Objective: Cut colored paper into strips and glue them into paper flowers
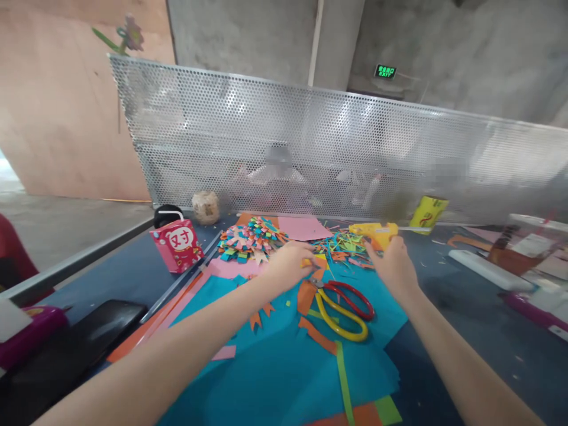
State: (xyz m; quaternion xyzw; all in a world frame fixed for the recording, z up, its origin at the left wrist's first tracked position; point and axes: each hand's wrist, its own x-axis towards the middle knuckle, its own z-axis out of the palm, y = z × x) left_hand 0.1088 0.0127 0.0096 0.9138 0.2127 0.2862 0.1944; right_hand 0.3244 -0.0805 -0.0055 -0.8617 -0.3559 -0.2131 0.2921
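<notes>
My left hand (290,263) is closed in a pinch at a small yellow-orange paper piece (306,262), partly hidden by the fingers. My right hand (396,266) has its fingers and thumb around the handle of a yellow hot glue gun (373,229), whose nozzle points left. Below the hands lie scissors (341,316) with one red and one yellow handle, on blue paper sheets (266,378). Orange paper strips (317,336) and a green strip (344,378) are scattered around them. Behind my left hand sits a pile of cut multicoloured paper pieces (248,239).
Thin paper scraps (341,244) lie under the glue gun. A pink drink carton (177,245) with a straw and a black phone (89,337) are at left. A yellow packet (428,214) stands before the perforated metal screen (266,130). A purple tool (536,316) lies right.
</notes>
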